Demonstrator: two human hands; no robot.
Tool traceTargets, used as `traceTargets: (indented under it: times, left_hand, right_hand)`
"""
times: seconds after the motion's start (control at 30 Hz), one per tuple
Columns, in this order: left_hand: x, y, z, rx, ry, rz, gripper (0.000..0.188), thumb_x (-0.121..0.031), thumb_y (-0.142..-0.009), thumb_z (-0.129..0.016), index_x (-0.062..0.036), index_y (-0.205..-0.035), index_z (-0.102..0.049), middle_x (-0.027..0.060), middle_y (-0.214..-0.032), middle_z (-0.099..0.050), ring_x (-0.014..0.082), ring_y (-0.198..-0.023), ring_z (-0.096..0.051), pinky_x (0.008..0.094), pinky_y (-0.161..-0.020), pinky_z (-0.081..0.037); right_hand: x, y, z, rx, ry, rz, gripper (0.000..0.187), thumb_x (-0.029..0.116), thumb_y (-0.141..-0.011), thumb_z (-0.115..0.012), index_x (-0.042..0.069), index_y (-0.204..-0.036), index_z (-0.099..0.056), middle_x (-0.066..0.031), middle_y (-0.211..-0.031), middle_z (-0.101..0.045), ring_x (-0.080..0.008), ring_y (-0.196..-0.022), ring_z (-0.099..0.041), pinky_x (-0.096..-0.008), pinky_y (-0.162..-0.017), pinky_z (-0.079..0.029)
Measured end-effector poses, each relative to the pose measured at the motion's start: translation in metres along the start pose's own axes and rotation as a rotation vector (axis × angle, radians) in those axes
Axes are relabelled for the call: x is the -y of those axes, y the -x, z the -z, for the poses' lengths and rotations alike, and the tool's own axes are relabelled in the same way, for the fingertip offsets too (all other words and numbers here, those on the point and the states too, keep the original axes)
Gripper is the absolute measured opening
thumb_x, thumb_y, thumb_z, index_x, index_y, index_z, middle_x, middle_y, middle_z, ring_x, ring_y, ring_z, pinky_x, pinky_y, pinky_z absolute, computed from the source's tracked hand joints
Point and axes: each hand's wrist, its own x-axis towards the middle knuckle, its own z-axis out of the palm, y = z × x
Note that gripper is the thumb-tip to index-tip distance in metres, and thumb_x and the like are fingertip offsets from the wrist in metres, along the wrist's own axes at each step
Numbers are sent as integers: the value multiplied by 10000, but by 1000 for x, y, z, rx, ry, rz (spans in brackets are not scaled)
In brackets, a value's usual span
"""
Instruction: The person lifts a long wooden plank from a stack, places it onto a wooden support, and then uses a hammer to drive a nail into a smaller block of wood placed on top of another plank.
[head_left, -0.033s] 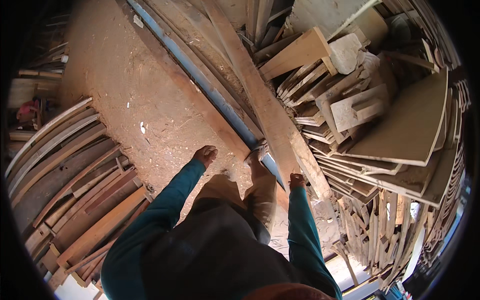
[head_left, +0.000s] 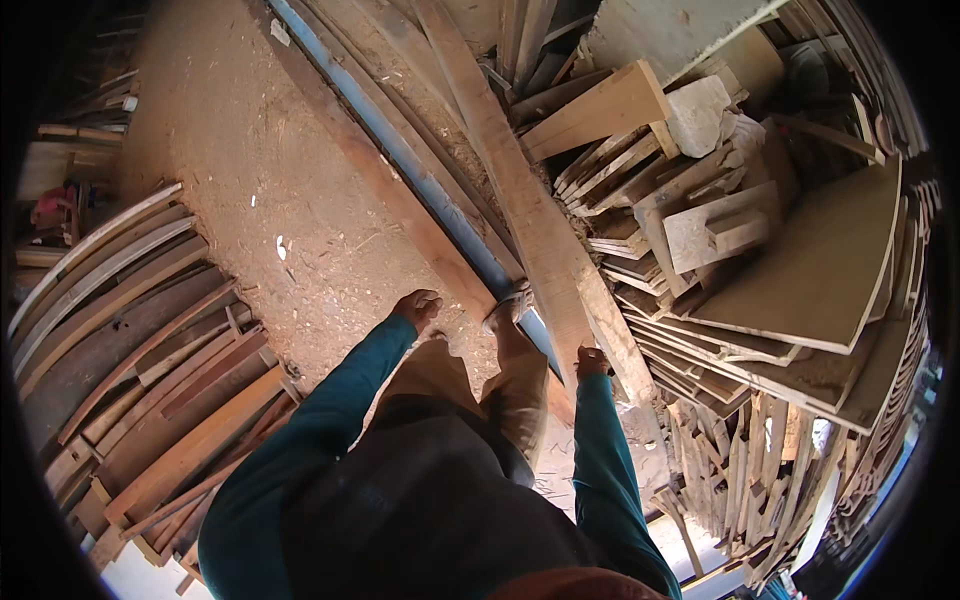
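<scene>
Over the brown floor (head_left: 300, 190) stretches a long plank (head_left: 515, 170), with a narrower blue beam (head_left: 400, 158) to its left. The person's left hand (head_left: 418, 310) hangs above the floor, fingers curled; whether they're pressed together I can't tell. The right hand (head_left: 592, 360) is at the plank's near end, its grip unclear from here.

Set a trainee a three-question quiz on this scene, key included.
1. True or false: the bare left hand in a long teal sleeve grips a wooden plank.
2. The long, narrow blue strip runs: A) along the picture's bottom edge; B) diagonally down from the top; C) vertically up the right edge.
3. Fill in: the ____ hand is nearer the large, flat brown sheet boards.

Key: 1. False; it is loosely curled, with nothing visible in it. 2. B. 3. Right.
</scene>
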Motion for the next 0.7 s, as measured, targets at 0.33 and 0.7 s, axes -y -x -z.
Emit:
traceTargets:
  times: [0.33,0.7]
  left_hand:
    - [27,-202,-158,-56,-34,210,1139,-685,-699,-730,81,-1438,-324,286,-1364,-506,346,-1274,-510,376,-1039,-434]
    - [34,-324,-210,-189,242,33,1056,-583,-687,-809,61,-1394,-361,216,-1334,-543,295,-1236,-533,393,-1052,-411]
  right_hand:
    - [51,-87,-13,34,356,114,665,576,-857,-646,-10,-1172,-624,-205,-1102,-676,-314,-1045,-637,-405,-907,-491]
    - [38,-151,-59,455,-299,-134,843,559,-735,-790,-45,-1280,-569,-127,-1216,-627,-231,-1089,-592,-371,-942,-463]
